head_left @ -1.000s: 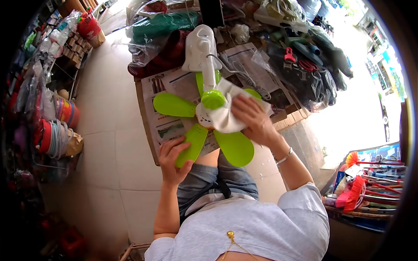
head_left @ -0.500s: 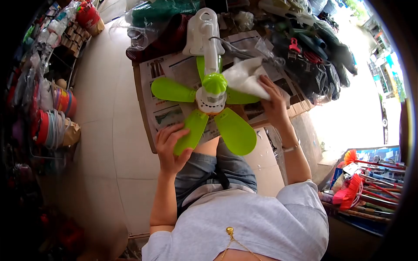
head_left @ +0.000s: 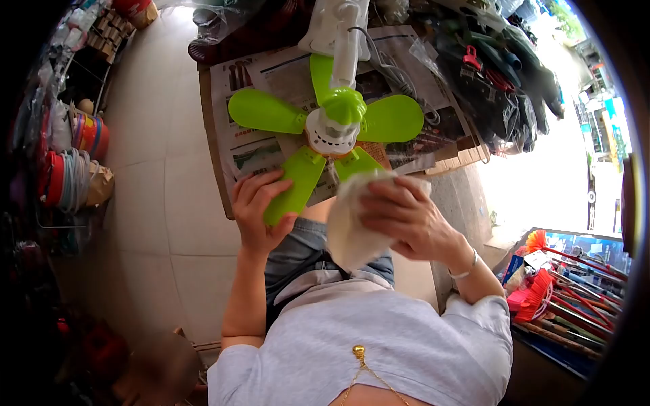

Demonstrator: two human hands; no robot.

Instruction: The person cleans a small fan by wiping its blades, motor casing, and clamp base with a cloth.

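Observation:
A fan (head_left: 333, 128) with green blades and a white body lies on newspaper, its white base toward the far side. My left hand (head_left: 261, 206) grips the tip of the lower left blade (head_left: 298, 183), thumb on one side and fingers on the other. In my right hand (head_left: 403, 213) is a white cloth (head_left: 355, 220), bunched under the fingers. The cloth covers most of the lower right blade, and whether it presses on that blade is hidden. A grey cord (head_left: 399, 78) runs from the fan's body across the newspaper.
Newspaper (head_left: 261, 159) covers a cardboard-edged surface in front of me. Plastic-wrapped dark goods (head_left: 504, 88) are piled at its far right. A box of brushes (head_left: 569, 291) stands at my right. Coiled cables (head_left: 76, 179) and other goods line the left, beside a tiled floor (head_left: 145, 223).
My right hand has brought the cloth from the right blade down toward me, over the lower right blade. My left hand keeps its hold; the fan sits slightly higher in view.

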